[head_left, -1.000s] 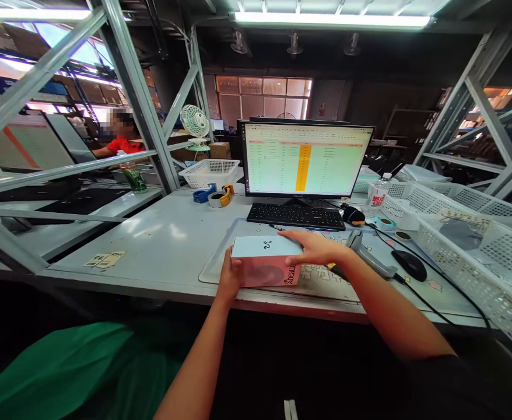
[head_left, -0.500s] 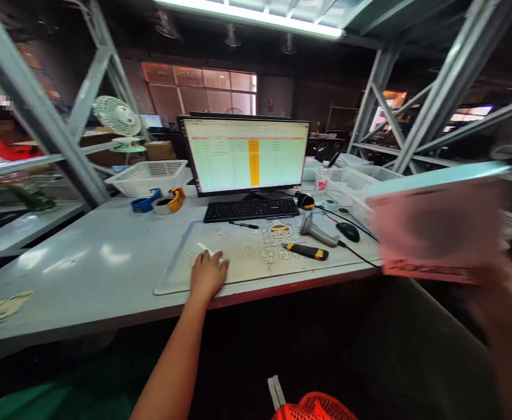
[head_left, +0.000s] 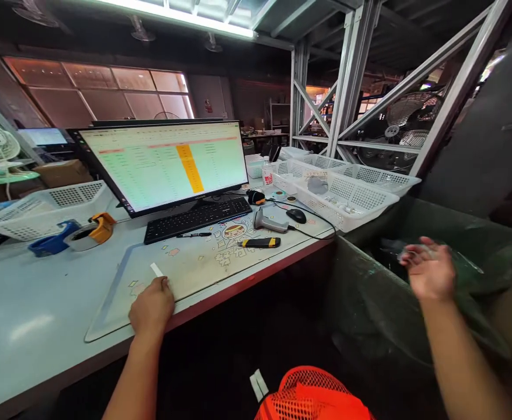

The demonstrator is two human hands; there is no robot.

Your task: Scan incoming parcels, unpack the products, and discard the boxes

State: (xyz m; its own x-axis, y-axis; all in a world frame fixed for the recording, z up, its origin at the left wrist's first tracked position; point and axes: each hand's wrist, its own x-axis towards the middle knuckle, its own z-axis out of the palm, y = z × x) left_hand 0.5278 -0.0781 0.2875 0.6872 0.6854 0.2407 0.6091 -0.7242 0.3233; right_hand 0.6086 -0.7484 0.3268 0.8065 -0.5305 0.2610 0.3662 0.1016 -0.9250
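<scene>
"Head view. Left side first?"

"Item: my left hand (head_left: pixel 151 304), one, on the near edge of the mat (head_left: pixel 186 274). Fingers narrow, bunched and turned down. Item: strip (head_left: pixel 155 269), white, one, on the mat at my fingertips, far end sticking out past them. Whether I have it pinched or only lie against it, I cannot tell."

"Right side?"

"Item: my right hand (head_left: pixel 431 268), one, over the bin (head_left: pixel 363 286), well apart from the left. Palm turned up and inward, fingers wide and loosely curled. Nothing seen in it. Bin contents: dim, not listed."

"Nearby stock?"

"Cutter (head_left: pixel 260 242), pen (head_left: pixel 193 234), scanner (head_left: pixel 270 223), all on the mat, beyond my left hand and to its right. Basket (head_left: pixel 347 219), white, just behind the bin."

"Notes on handling?"

"For the strip, I judge thumb and forefinger on the near end best, with a light press; it looks thin and may stick or bend. For the right hand, I'd want fingers loose and the wrist clear of the bin's rim, which could catch it."
</scene>
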